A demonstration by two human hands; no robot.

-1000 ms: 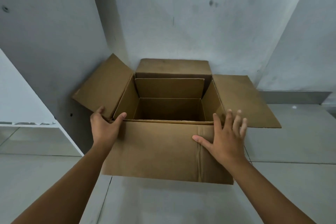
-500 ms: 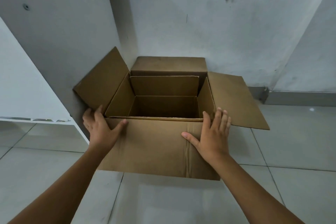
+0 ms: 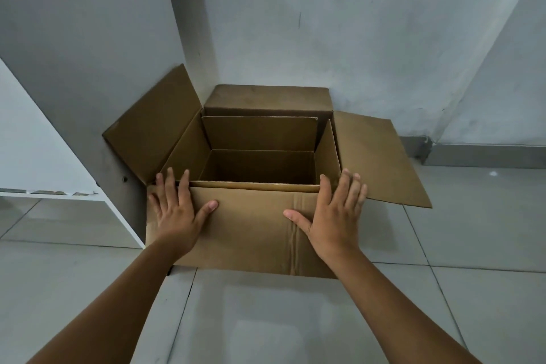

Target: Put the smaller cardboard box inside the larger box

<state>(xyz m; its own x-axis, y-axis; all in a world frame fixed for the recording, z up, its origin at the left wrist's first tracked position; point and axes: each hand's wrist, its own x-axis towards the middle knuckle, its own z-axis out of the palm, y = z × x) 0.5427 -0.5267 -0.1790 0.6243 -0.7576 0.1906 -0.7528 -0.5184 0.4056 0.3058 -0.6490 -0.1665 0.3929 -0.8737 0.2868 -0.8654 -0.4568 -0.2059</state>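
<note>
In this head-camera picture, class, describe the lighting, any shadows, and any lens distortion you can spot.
Head view: soft, dim, even light with no glare; the inside of the open cardboard box is darkest, deep in shadow; wide-angle distortion makes the wall edges lean and converge; both the left hand and right hand look sharp, laid flat on the box's front flap.

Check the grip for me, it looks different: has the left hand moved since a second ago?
Yes. The left hand slid off the near-left corner of the box toward the person and lies flat on the near flap, fingers reaching its fold.
</note>
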